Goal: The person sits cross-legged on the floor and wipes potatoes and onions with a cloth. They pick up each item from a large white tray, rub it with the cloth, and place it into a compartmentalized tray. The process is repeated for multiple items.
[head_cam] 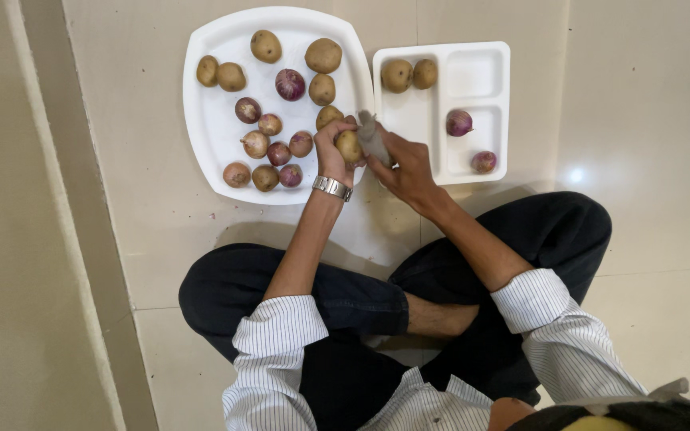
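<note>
My left hand, with a metal watch on its wrist, grips a small brown potato over the right rim of a large white square plate. My right hand holds a grey cloth-like thing pressed against that potato. On the plate lie several potatoes, such as one at the top, and several purple onions, one near the middle.
A white compartment tray lies on the floor right of the plate, with two potatoes in its left section and two purple onions in its right sections. I sit cross-legged in dark trousers on a pale tiled floor.
</note>
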